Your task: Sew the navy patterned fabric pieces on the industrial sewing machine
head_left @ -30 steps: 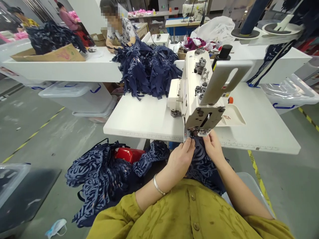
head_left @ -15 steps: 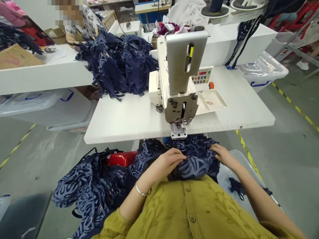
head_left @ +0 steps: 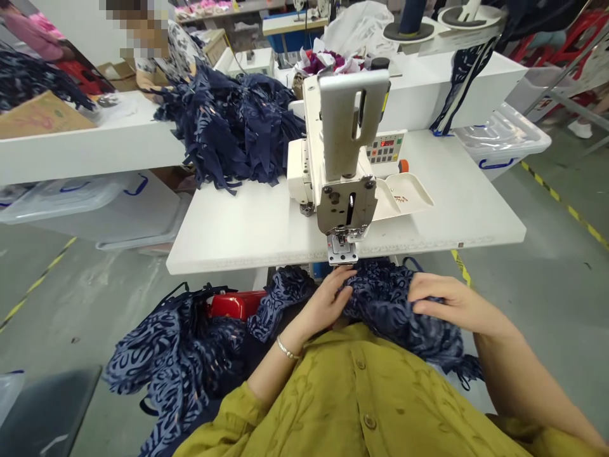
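Note:
A navy garment piece with a pale blue swirl print (head_left: 380,298) hangs bunched below the front edge of the sewing machine table. At its left edge, just under the presser foot and plate (head_left: 342,251), my left hand (head_left: 326,301) has its fingers and thumb bent onto the cloth. My right hand (head_left: 447,301) pinches the cloth between bent fingers and thumb, with folds hanging down below it. The sewing machine (head_left: 347,139) stands upright above both hands. More printed garments (head_left: 176,355) lie heaped at my left, beside a red surface (head_left: 235,306).
A pile of navy strips (head_left: 242,127) lies on the white table (head_left: 238,228), left of the machine. A cream tray (head_left: 412,190) holds small brown bits by the control panel (head_left: 386,149). Lidded plastic bins (head_left: 504,136) stand on the floor. Another person (head_left: 181,47) is across the bench.
My left hand has moved up to the plate. My right hand has moved slightly right and nearer, and the cloth has spread to the right, over the clear bin.

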{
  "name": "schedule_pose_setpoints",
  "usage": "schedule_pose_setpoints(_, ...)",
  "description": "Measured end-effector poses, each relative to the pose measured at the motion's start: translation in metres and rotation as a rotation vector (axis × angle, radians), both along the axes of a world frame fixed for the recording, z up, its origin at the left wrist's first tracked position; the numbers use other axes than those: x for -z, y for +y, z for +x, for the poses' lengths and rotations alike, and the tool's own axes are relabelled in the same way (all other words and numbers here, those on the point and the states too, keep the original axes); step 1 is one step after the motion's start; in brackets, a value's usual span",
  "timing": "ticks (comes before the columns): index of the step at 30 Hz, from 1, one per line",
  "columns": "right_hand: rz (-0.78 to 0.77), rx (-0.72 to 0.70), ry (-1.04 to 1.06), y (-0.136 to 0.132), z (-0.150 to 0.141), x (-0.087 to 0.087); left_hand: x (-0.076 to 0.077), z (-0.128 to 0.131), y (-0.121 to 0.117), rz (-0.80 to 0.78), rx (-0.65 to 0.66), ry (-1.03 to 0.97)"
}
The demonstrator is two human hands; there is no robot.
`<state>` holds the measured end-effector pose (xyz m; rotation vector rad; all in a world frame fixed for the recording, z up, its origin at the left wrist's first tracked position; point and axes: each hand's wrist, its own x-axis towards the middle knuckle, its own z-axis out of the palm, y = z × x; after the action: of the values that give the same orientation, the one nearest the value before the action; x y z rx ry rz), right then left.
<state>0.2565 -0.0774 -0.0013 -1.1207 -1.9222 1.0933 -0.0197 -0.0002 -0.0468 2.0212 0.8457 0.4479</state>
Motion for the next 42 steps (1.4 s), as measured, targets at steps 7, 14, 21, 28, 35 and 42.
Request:
schedule_pose_setpoints(7, 0.144, 0.091, -0.237, 0.030, -0.063, -0.030, -0.073, 0.013, -0.010, -0.282, 0.067, -0.032)
schedule_pose_setpoints(14, -0.089, 0.019, -0.296, 0.060, -0.054, -0.030, -0.087, -0.002, 0.003, 0.068, -0.119, 0.100)
schedule_pose_setpoints(21, -0.164, 0.154, -0.126, 0.082, -0.062, -0.018, -0.075, -0.009, 0.015, 0.484, -0.264, 0.334)
schedule_pose_setpoints(28, 0.000, 0.375, -0.006, 0.109, -0.077, 0.019, -0.048, -0.009, 0.016, 1.046, -0.200, 0.265)
schedule_pose_setpoints(35, 0.094, 0.407, -0.049, 0.124, -0.075, 0.008, -0.033, 0.000, 0.010, 0.995, -0.111, 0.357)
schedule_pose_setpoints(42, 0.159, 0.398, -0.010, 0.140, -0.077, 0.010, -0.034, 0.003, 0.005, 1.034, -0.136, 0.369)
